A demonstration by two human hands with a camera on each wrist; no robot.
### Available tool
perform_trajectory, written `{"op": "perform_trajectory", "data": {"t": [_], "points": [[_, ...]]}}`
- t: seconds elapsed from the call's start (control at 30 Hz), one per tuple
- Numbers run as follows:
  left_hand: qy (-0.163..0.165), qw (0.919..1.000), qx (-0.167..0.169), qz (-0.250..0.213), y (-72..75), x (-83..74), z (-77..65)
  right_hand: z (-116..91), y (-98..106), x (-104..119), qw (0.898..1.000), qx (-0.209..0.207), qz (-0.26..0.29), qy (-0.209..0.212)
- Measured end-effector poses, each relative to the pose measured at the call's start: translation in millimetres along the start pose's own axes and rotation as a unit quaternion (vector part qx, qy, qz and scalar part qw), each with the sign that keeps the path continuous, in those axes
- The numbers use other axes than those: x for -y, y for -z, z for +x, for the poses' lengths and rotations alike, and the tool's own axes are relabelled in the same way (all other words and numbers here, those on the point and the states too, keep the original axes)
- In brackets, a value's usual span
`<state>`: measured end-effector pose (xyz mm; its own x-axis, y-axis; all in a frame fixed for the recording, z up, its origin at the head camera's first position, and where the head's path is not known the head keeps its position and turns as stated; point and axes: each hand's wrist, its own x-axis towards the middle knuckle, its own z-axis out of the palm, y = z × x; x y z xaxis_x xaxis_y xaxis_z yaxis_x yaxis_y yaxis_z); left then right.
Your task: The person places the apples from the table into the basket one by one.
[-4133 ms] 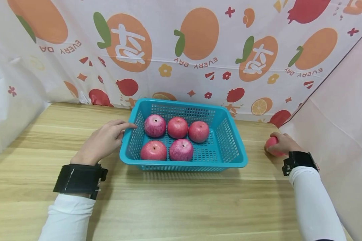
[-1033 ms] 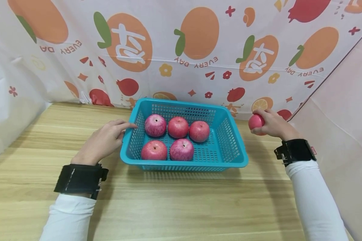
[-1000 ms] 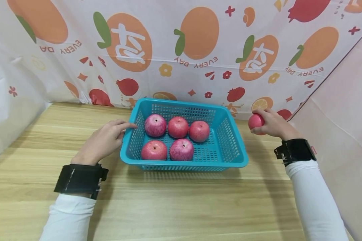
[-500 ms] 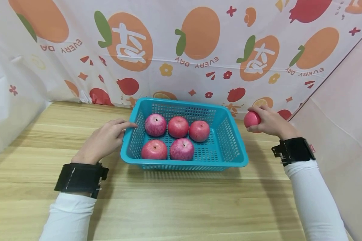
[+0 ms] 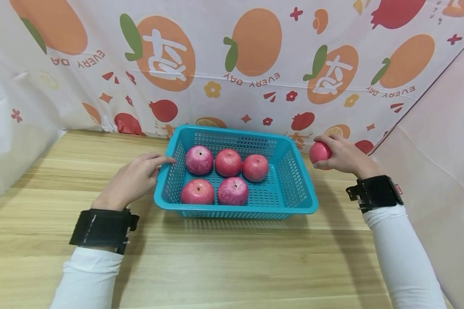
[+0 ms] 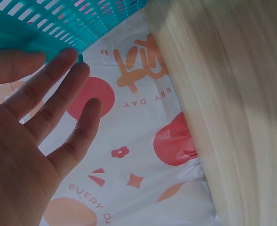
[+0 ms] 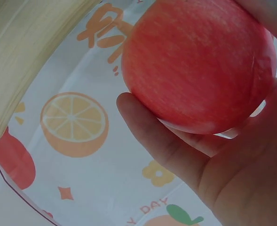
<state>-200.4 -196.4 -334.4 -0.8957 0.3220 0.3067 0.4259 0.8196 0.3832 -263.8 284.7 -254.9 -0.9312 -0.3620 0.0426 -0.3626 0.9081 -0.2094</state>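
Observation:
A teal perforated plastic basket (image 5: 236, 209) stands on the wooden table with several red and purplish apples inside, among them a striped one (image 5: 233, 192). At its left end my left hand (image 5: 133, 178) holds the rim, one finger reaching over it and the thumb outside. The other fingers of that hand (image 6: 39, 113) are spread loosely in the left wrist view. To the right of the basket my right hand (image 5: 346, 156) grips a red apple (image 5: 319, 153) above the table. In the right wrist view that apple (image 7: 199, 66) sits between thumb and fingers.
A white fruit-print cloth (image 5: 216, 56) hangs close behind the basket, and a pale cloth wall (image 5: 441, 171) rises on the right. The wooden table (image 5: 224, 266) extends in front of the basket. The right side of the basket floor (image 5: 268, 198) is bare.
My right hand has lifted the apple from the right side of the table and carried it left, close to the basket's right end. The left hand and basket stay put.

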Motion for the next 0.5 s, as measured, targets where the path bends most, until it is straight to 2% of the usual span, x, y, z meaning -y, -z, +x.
{"op": "perform_trajectory", "data": {"t": [0.5], "points": [[-0.005, 1.0000, -0.003, 0.001, 0.0, -0.1, 0.1, 2.0, -4.3, 9.2, 1.000, -0.011, -0.003, 0.027]]}}
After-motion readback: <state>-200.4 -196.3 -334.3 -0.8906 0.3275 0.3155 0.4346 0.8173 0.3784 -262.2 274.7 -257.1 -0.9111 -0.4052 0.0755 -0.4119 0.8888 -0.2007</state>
